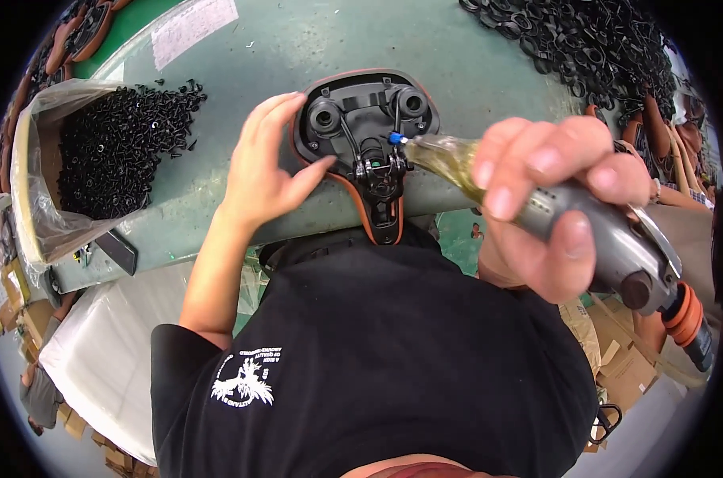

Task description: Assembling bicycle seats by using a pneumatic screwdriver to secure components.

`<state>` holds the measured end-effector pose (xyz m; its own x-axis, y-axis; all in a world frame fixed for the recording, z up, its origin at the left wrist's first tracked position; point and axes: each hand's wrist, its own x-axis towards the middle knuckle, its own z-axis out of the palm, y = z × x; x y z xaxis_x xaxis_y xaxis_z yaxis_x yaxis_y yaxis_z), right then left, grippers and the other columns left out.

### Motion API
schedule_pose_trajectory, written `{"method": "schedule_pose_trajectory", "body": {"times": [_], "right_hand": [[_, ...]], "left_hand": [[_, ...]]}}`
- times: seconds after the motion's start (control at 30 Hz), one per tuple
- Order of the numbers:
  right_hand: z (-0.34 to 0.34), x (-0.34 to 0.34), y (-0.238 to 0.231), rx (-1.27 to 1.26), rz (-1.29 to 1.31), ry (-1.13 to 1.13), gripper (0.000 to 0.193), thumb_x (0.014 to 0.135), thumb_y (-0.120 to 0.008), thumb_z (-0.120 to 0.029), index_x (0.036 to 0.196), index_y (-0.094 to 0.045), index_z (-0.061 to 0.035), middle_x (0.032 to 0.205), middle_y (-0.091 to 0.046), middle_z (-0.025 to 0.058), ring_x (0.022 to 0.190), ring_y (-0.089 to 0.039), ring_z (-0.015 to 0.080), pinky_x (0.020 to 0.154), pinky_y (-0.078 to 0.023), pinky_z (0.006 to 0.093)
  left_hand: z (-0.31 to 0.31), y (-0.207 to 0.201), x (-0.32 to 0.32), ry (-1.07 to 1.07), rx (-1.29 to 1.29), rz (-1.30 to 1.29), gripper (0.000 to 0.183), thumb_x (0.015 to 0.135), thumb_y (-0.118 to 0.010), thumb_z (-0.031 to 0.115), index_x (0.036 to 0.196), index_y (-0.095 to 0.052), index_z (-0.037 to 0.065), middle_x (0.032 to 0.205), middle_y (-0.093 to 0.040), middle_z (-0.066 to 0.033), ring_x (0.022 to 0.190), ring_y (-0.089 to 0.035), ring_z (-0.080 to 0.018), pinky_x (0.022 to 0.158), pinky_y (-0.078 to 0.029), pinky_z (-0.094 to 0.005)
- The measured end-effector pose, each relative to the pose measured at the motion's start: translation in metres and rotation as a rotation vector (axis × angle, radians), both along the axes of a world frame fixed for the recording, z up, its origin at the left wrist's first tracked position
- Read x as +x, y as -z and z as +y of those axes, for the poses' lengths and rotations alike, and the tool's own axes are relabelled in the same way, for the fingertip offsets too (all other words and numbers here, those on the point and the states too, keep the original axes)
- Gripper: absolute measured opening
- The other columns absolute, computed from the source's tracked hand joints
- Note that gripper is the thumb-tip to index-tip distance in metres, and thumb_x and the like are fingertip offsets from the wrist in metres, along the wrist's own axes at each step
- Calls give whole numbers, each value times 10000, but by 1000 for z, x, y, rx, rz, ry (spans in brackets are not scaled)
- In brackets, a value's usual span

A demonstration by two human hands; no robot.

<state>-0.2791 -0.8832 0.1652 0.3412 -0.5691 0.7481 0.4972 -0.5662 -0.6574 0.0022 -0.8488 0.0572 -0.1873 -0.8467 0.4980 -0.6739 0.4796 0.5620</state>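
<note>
A bicycle saddle lies upside down on the green table edge, its nose toward me, its black underside and orange-brown rim showing. My left hand holds its left side, fingertips at the rim and thumb lying over the edge, fingers otherwise stretched. Wrapped round a grey air screwdriver with clear-yellow tape on its front, my right hand keeps it slanted over the saddle's right side. The driver's blue tip is over the underside near the clamp; whether it touches a screw, I cannot tell.
A plastic-lined box of black screws stands at the left, some spilled onto the table. A dark phone-like slab lies near the edge. Black rings heap at far right, beside more saddles.
</note>
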Motion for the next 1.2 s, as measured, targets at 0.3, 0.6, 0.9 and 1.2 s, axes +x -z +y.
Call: {"method": "schedule_pose_trajectory", "body": {"times": [0.3, 0.6, 0.9, 1.2], "right_hand": [[-4, 39, 11, 45, 70, 0, 386, 996, -519, -37, 1373, -458, -97, 1204, -600, 222, 806, -661, 233, 779, -571, 462], [-2, 68, 14, 75, 165, 3, 333, 998, -591, -19, 1296, -471, -106, 1147, -601, 212, 812, -639, 240, 819, -560, 491], [-5, 95, 34, -47, 427, 9, 338, 990, -610, -1, 1271, -452, -100, 1092, -605, 189, 825, -657, 276, 784, -591, 471], [-21, 111, 44, -89, 499, 32, 251, 961, -607, 54, 1123, -450, -57, 1005, -657, 197, 722, -653, 248, 697, -594, 405]], "left_hand": [[-23, 27, -16, 23, 7, 195, 475, 735, -871, 83, 1170, -680, 58, 1093, -746, -129, 987, -742, -327, 848, -604, -388], [-31, 41, -2, 81, 90, 280, 564, 659, -942, 169, 1158, -703, 60, 1282, -669, -110, 1165, -649, -336, 954, -551, -419], [-27, 59, 2, 104, 115, 517, 449, 687, -905, 137, 1099, -747, 54, 1241, -707, -93, 1172, -668, -319, 1004, -546, -416], [-28, 70, 3, 170, 95, 610, 392, 747, -849, 33, 1121, -734, 17, 1252, -718, -103, 1278, -651, -328, 1077, -533, -439]]}}
